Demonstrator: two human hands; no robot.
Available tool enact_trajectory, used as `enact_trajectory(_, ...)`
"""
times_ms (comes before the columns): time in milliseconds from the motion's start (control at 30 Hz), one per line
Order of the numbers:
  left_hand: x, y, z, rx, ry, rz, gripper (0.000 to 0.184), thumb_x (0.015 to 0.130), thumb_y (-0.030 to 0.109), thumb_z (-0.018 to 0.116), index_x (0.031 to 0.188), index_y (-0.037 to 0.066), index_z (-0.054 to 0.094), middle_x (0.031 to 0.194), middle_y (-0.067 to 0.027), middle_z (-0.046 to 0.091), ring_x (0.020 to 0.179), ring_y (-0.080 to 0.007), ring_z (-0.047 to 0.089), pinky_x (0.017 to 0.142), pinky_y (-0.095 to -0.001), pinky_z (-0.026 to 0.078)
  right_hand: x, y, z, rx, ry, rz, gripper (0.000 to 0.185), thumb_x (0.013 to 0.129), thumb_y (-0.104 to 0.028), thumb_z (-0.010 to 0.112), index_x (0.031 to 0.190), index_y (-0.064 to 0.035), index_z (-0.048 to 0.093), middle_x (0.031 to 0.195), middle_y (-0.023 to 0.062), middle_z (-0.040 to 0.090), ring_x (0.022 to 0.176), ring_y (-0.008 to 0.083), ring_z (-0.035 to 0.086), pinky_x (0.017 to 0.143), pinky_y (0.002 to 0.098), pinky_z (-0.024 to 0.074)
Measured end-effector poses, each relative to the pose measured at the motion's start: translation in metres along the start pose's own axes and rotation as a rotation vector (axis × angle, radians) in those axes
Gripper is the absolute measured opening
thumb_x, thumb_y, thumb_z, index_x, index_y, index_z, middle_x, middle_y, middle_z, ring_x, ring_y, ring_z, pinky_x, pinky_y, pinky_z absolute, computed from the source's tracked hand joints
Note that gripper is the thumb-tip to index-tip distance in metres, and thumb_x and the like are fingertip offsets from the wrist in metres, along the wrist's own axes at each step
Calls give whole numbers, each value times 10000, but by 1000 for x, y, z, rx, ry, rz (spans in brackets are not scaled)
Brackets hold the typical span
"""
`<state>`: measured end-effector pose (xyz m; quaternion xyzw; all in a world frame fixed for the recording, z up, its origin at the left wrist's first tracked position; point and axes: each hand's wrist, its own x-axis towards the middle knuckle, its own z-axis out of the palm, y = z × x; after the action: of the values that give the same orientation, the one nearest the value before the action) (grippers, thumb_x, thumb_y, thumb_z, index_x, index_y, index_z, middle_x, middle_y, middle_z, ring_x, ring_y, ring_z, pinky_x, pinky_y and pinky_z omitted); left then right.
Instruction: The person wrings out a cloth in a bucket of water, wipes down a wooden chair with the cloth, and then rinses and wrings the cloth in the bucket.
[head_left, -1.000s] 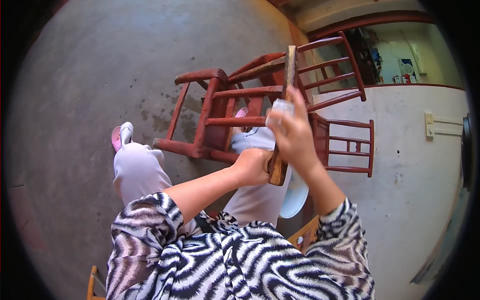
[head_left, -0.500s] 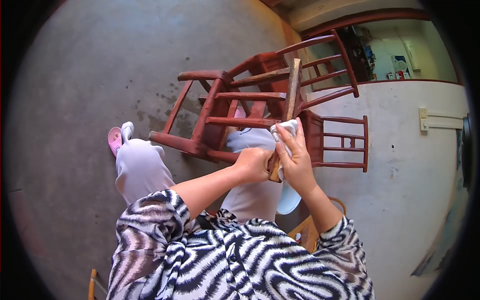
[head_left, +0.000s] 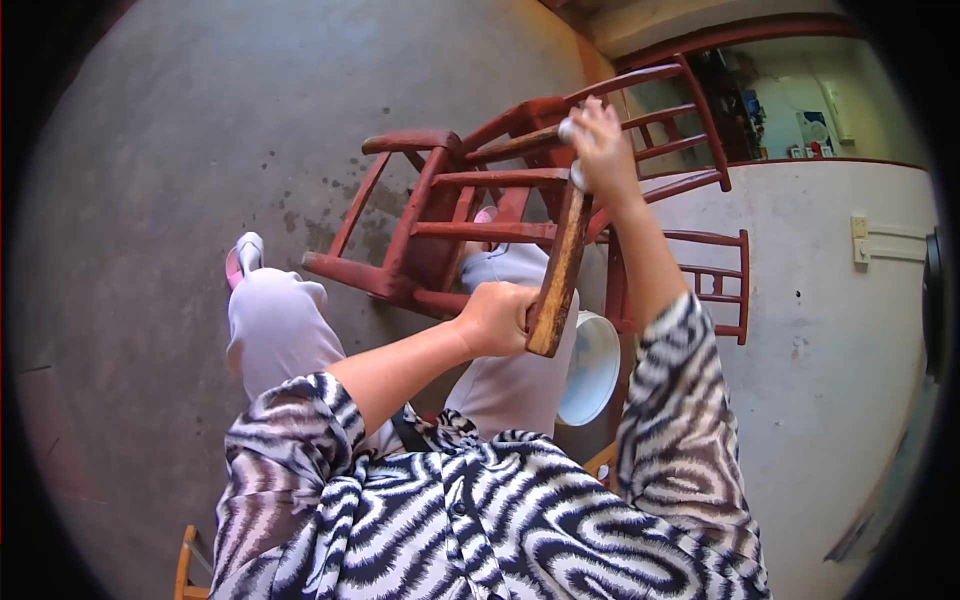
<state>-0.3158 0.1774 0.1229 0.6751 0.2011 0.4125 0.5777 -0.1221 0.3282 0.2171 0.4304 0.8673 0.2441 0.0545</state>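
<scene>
The floor is grey and smooth, with dark patches close beside the tilted red chair. Left of that chair, a pink slipper rests on it; right, a white bucket.

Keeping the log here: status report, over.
Left hand gripping worn bar, near end. Right hand at far end with white cloth. Red chair tipped. Pale bucket nearby, not blocking.

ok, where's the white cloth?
Head view, upper half, right of centre: the white cloth is mostly hidden under the right hand, toward the far end of the worn wooden bar.
</scene>
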Motion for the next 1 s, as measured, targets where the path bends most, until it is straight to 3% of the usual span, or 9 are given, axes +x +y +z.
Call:
enact_trajectory(100,2,-6,3,72,2,-9,273,591,238,711,750,58,580,654,-167,563,627,-369,551,546,-379,456,-32,-76,-55,643,50,409,216,809,-121,574,986,-4,615,1210,217,505,1216,379,369,1047,423,232)
enact_trajectory(200,-1,-3,2,36,-13,-40,265,590,238,710,734,59,577,650,-164,565,627,-365,556,543,-382,456,-57,-137,-110,748,-121,468,195,822,-127,559,993,-60,624,1255,105,505,1279,331,312,1037,492,207)
enact_trajectory(267,0,-3,2,-6,-3,-71,258,590,238,708,723,62,575,647,-163,565,629,-363,558,542,-385,456,-55,-141,-118,701,-154,430,194,796,-45,573,985,-48,617,1240,127,512,1282,337,309,1058,447,187)
enact_trajectory(400,0,-9,11,57,23,38,301,575,228,723,794,79,579,646,-154,563,619,-357,559,533,-373,454,-21,-69,-48,523,72,482,89,801,-128,541,832,-70,601,1098,92,584,1151,357,440,983,541,257)
enact_trajectory(433,1,-9,10,49,22,62,314,577,226,723,812,79,577,649,-152,565,623,-356,560,535,-372,455,-11,-40,-30,422,105,350,104,806,-144,533,820,-70,604,1088,98,591,1101,363,472,946,531,305)
enact_trajectory(533,3,-3,4,36,-3,37,320,581,228,721,823,77,576,654,-149,567,633,-354,562,541,-375,458,20,20,22,417,149,556,161,789,-201,571,799,-53,636,1041,104,622,1076,346,499,914,400,388)
enact_trajectory(600,1,-3,2,34,-21,4,314,584,232,719,816,75,577,655,-149,568,639,-353,564,545,-378,459,25,22,23,553,117,632,180,789,-212,572,798,-47,645,1035,102,627,1095,345,492,926,403,382)
enact_trajectory(767,-2,-5,4,83,-13,40,288,571,229,719,760,67,574,642,-146,568,634,-347,572,537,-372,461,-20,-46,-38,663,108,432,76,759,-104,605,794,-39,621,963,115,632,1058,335,514,916,392,391)
enact_trajectory(1000,-5,-9,9,91,-8,-18,262,567,247,707,684,60,565,611,-139,564,605,-335,576,530,-359,461,-56,-137,-121,709,-166,314,40,787,-96,618,822,-76,618,940,66,631,1141,290,489,1023,461,239)
